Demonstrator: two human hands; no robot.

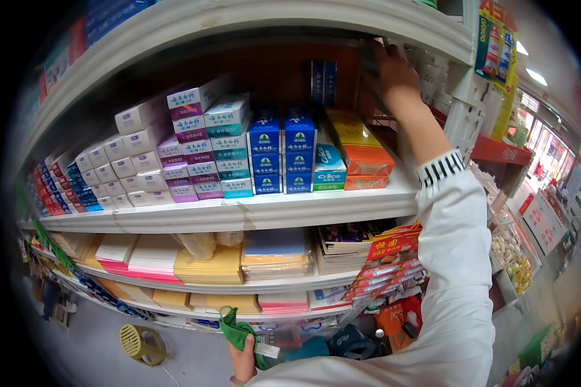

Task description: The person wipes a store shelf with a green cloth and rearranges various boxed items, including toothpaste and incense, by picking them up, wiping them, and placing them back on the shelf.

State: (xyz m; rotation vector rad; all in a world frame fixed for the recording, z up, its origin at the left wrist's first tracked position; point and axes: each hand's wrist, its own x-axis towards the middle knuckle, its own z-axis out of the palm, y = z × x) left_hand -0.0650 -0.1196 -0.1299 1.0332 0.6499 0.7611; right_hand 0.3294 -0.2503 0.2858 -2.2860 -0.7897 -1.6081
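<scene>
My right hand [399,80] reaches up into the back right corner of the white shelf [300,215]. Its fingers are at a dark, blurred thing [370,63]; whether they grip it is unclear. Below and left of this hand, yellow and orange boxes [368,167] and teal boxes [329,167] are stacked. Two dark blue boxes [324,82] stand upright behind them. Low in front of me, my left hand [243,358] holds a crumpled green cloth [237,329] with a white tag [267,350].
Blue boxes [265,162], purple-and-white toothpaste boxes [184,101] and white boxes [143,142] fill the shelf leftward. Lower shelves hold envelopes [208,266] and paper stacks. Red glue cards [392,256] hang at the right. A yellow-green plastic stool [143,344] stands on the floor.
</scene>
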